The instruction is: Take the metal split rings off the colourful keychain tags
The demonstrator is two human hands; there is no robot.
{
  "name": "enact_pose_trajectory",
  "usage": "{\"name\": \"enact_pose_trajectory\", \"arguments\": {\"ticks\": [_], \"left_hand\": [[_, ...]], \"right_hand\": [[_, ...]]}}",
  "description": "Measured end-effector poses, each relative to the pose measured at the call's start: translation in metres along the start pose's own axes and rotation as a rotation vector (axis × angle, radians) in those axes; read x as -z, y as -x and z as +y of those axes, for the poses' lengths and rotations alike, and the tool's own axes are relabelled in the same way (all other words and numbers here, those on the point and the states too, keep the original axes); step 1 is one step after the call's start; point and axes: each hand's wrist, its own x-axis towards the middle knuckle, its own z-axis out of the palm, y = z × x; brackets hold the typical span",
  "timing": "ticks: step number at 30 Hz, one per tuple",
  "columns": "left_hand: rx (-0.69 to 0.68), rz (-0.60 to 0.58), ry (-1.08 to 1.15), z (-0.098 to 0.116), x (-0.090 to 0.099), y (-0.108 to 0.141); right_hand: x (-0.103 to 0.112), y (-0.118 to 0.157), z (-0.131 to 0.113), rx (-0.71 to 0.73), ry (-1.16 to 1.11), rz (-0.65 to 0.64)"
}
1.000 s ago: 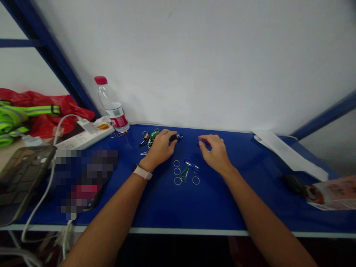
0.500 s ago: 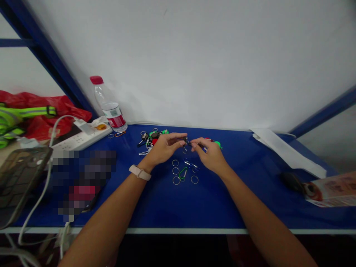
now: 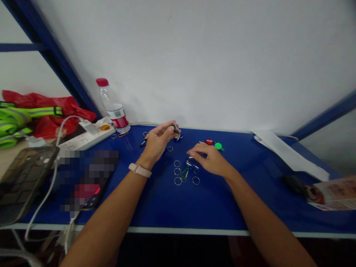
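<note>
My left hand is raised above the blue tabletop, pinching a small dark metal key clip between thumb and fingers. My right hand lies low with its fingers apart, holding nothing, just beside a blue carabiner. Below it are several steel split rings and a green carabiner. A red tag and a green tag lie beyond my right fingers. Several keychain clips lie left of my left wrist, partly hidden by it.
A capped water bottle and a power strip stand at the back left, near a red bag and a reflective vest. A phone case and a pixelated object lie left; white paper and a printed box lie right.
My hands have parted from their meeting point mid-table. The left hand has risen leftward with the small clip, and the right hand has dropped toward the blue carabiner, uncovering the red and green tags.
</note>
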Motion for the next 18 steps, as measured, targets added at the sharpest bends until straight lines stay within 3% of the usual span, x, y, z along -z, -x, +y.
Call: {"name": "enact_pose_trajectory", "arguments": {"ticks": [7,18], "left_hand": [[0.074,-0.126,-0.051,-0.010,-0.016,0.011],[0.132,-0.184,-0.047,-0.007,-0.022,0.016]], "right_hand": [[-0.019,0.000,-0.003,-0.159,-0.114,0.217],[-0.020,-0.001,-0.002,-0.130,-0.109,0.337]]}}
